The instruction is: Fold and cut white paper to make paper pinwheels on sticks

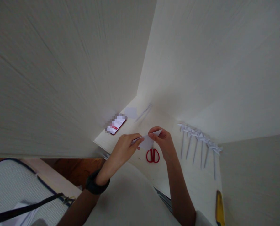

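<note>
Pinching a small white paper piece [146, 142] between both hands, held just above the table [196, 185]; left hand [125, 147] gripping its left edge, right hand [162, 141] its upper right corner, long axis running hand to hand. Lying directly beneath: red scissors [153, 155]. Resting toward the right edge, a row of paper pinwheels [199, 141]; near the far left corner, a phone [117, 124]

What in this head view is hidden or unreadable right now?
- Phone screen: pixelated, unreadable.
- Red scissors: blades hidden behind the white paper held by the left hand and right hand.
- Yellow object: cut off by the bottom edge.
- Row of white paper pieces: too small to make out the shape.
</note>
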`<state>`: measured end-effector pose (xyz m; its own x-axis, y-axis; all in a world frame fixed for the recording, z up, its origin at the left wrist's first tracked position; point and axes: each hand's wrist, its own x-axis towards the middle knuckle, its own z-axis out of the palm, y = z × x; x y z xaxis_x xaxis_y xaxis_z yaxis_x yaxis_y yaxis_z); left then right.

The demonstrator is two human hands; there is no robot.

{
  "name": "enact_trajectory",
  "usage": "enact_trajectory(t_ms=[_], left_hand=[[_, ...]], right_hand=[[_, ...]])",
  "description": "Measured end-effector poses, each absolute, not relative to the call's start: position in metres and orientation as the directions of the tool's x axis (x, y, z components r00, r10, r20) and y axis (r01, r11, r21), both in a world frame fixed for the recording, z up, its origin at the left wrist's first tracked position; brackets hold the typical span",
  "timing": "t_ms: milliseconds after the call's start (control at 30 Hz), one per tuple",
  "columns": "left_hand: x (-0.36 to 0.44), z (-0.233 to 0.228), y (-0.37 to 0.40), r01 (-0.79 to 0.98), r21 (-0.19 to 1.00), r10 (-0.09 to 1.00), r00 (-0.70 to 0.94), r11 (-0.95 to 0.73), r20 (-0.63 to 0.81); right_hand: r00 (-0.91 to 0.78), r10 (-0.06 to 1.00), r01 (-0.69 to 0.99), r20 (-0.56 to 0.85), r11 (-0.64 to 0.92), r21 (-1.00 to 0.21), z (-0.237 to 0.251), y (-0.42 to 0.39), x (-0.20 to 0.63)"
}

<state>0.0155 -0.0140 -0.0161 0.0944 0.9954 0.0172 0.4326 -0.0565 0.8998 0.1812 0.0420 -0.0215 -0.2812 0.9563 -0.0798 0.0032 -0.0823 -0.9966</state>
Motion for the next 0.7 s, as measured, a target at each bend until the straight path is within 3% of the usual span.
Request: enact_trajectory(t_ms=[100,200,300,433,500,600,700], left_hand=[[0.014,-0.018,-0.014,0.599,0.795,0.994,0.09,-0.098,0.054],[0.011,-0.022,-0.013,0.696,0.711,0.995,0.059,-0.097,0.077],[0.01,-0.025,-0.012,0.702,0.708,0.996,0.023,-0.081,0.091],[0.01,-0.027,-0.01,0.656,0.748,0.993,0.016,-0.1,0.118],[0.009,-0.027,-0.009,0.515,0.854,0.995,-0.026,-0.072,0.1],[0.006,-0.027,-0.006,0.092,0.995,0.984,-0.174,0.05,-0.033],[0.001,-0.02,-0.007,-0.259,0.945,0.956,-0.16,0.198,-0.244]], right_hand=[[-0.286,0.958,0.105,-0.01,0.021,-0.994,-0.018,0.042,0.186],[-0.315,0.938,0.254,0.146,0.231,-0.939,-0.013,0.041,0.188],[-0.374,0.891,0.329,0.257,0.387,-0.862,-0.01,0.039,0.188],[-0.352,0.887,0.316,0.299,0.413,-0.854,-0.013,0.038,0.187],[-0.276,0.895,0.282,0.351,0.425,-0.86,-0.015,0.037,0.186],[-0.087,0.884,0.213,0.46,0.468,-0.858,-0.017,0.034,0.182],[0.057,0.84,0.186,0.539,0.522,-0.833,-0.015,0.028,0.176]])
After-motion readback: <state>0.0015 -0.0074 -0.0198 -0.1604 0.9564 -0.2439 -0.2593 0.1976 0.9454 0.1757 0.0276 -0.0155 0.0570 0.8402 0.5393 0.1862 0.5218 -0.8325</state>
